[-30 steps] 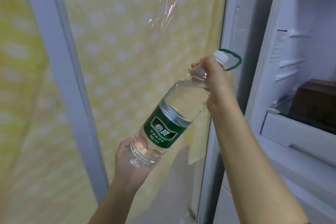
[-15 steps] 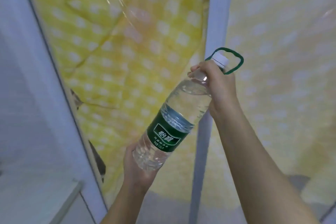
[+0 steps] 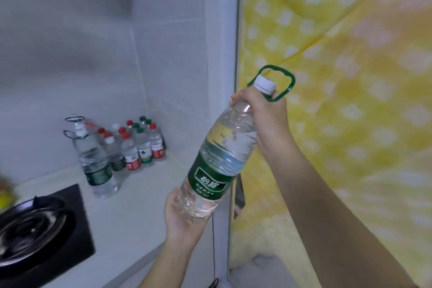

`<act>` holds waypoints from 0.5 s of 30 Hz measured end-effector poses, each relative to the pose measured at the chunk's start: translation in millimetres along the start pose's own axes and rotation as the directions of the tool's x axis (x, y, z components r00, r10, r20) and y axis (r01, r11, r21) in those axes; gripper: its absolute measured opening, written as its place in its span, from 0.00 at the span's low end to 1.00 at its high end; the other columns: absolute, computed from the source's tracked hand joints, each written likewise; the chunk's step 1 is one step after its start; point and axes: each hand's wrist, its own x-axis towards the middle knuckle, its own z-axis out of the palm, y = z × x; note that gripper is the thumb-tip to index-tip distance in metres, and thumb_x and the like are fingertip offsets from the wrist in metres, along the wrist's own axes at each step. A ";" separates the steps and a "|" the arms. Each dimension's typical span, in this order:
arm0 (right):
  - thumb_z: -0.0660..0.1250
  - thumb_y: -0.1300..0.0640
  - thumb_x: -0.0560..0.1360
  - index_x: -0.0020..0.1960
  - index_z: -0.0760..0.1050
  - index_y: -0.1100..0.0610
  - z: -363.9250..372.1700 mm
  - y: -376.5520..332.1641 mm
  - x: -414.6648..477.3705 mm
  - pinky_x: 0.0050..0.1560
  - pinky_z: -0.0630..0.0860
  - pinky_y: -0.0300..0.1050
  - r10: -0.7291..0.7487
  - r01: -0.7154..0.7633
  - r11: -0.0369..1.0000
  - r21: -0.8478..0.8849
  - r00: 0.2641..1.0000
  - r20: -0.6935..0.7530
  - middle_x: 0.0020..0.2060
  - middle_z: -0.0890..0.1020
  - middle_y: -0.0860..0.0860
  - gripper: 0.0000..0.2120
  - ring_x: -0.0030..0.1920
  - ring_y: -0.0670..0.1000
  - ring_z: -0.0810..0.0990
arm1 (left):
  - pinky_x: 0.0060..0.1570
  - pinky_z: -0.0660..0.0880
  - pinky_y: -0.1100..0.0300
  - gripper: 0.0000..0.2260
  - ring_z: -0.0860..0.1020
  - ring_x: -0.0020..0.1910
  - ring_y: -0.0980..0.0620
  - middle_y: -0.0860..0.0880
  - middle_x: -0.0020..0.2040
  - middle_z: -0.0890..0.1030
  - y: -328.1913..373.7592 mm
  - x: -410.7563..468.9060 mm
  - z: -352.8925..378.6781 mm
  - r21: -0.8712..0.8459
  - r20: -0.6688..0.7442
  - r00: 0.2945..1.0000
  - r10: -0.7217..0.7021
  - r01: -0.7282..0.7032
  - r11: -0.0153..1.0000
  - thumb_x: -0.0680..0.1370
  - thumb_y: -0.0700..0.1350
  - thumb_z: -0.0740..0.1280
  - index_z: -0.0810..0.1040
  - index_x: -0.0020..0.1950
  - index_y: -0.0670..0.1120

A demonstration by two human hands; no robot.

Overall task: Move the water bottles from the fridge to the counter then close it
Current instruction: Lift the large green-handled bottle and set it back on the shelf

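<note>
A large clear water bottle [image 3: 219,159] with a green label, white cap and green carry loop hangs tilted in the air, cap up to the right. My right hand [image 3: 264,110] grips its neck just below the cap. My left hand [image 3: 181,214] cups and holds its base from underneath. On the white counter [image 3: 131,213] to the left, several small bottles [image 3: 138,145] with red and green caps stand in the corner, with two large green-label bottles [image 3: 95,161] in front of them. The fridge is out of view.
A black gas stove [image 3: 35,224] with a dark pan sits at the counter's left front. Grey tiled walls [image 3: 163,30] meet behind the bottles. A white frame post [image 3: 230,54] and a yellow dotted curtain [image 3: 350,77] fill the right side.
The view has swung left from the fridge, past the curtain, to the counter corner with its bottles. Both hands keep the same hold on the tilted large bottle.
</note>
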 end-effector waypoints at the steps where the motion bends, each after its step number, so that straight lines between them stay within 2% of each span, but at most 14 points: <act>1: 0.70 0.58 0.63 0.38 0.80 0.61 17.0 10.1 3.6 0.36 0.77 0.45 0.022 -0.022 1.000 0.013 0.999 0.035 0.33 0.82 0.56 0.07 0.34 0.52 0.79 | 0.59 0.71 0.43 0.17 0.80 0.55 0.37 0.39 0.57 0.82 11.5 5.4 -9.9 -0.013 -0.045 0.999 0.025 -0.026 1.000 0.78 0.51 0.58 0.84 0.53 0.44; 4: 0.70 0.59 0.65 0.37 0.80 0.60 67.2 45.2 13.6 0.33 0.75 0.41 0.043 -0.039 0.998 -0.040 0.991 0.125 0.33 0.82 0.54 0.04 0.33 0.49 0.77 | 0.66 0.65 0.40 0.20 0.74 0.65 0.35 0.38 0.63 0.78 42.9 23.5 -37.5 -0.046 -0.190 0.981 0.049 -0.059 0.997 0.79 0.50 0.56 0.77 0.66 0.44; 7: 0.70 0.60 0.66 0.40 0.78 0.67 115.0 81.9 25.8 0.31 0.73 0.39 0.066 -0.057 0.997 -0.047 0.976 0.208 0.33 0.79 0.55 0.09 0.32 0.48 0.76 | 0.67 0.64 0.41 0.19 0.74 0.62 0.36 0.36 0.62 0.76 72.7 45.1 -59.2 -0.054 -0.307 0.950 0.049 -0.069 0.996 0.80 0.48 0.54 0.76 0.66 0.43; 8: 0.71 0.60 0.66 0.41 0.76 0.69 132.7 96.1 31.7 0.31 0.72 0.38 0.070 -0.059 0.997 -0.054 0.972 0.225 0.32 0.78 0.55 0.11 0.33 0.48 0.75 | 0.65 0.67 0.42 0.19 0.75 0.60 0.37 0.36 0.60 0.77 85.0 54.8 -68.2 -0.051 -0.333 0.942 0.048 -0.069 0.996 0.80 0.48 0.54 0.76 0.64 0.42; 10: 0.72 0.61 0.67 0.40 0.76 0.66 166.7 123.8 44.4 0.30 0.71 0.36 0.084 -0.066 0.995 -0.082 0.967 0.240 0.31 0.76 0.53 0.08 0.32 0.47 0.74 | 0.57 0.73 0.45 0.18 0.77 0.52 0.37 0.36 0.55 0.79 111.2 78.2 -85.7 -0.005 -0.384 0.923 0.032 -0.037 0.999 0.79 0.47 0.53 0.76 0.62 0.41; 12: 0.72 0.62 0.69 0.40 0.76 0.60 199.4 151.8 57.5 0.29 0.70 0.35 0.114 -0.089 0.990 -0.112 0.963 0.244 0.30 0.75 0.51 0.04 0.30 0.46 0.72 | 0.51 0.76 0.47 0.19 0.77 0.53 0.37 0.36 0.56 0.79 137.1 103.6 -104.2 0.031 -0.429 0.903 -0.009 0.025 0.999 0.80 0.45 0.52 0.75 0.64 0.40; 14: 0.72 0.63 0.69 0.38 0.74 0.56 229.4 181.8 69.2 0.27 0.70 0.35 0.144 -0.114 0.985 -0.133 0.958 0.249 0.28 0.75 0.49 0.07 0.28 0.45 0.71 | 0.60 0.72 0.43 0.20 0.74 0.62 0.35 0.35 0.63 0.75 158.5 125.1 -121.9 0.028 -0.468 0.883 -0.034 0.054 0.998 0.81 0.44 0.52 0.72 0.68 0.39; 15: 0.72 0.63 0.69 0.37 0.74 0.55 243.6 197.2 73.5 0.28 0.70 0.35 0.162 -0.130 0.982 -0.140 0.954 0.253 0.27 0.75 0.47 0.08 0.27 0.43 0.72 | 0.63 0.69 0.42 0.19 0.73 0.63 0.34 0.35 0.62 0.76 167.5 135.1 -131.6 0.047 -0.483 0.875 -0.027 0.057 0.997 0.81 0.44 0.52 0.71 0.68 0.39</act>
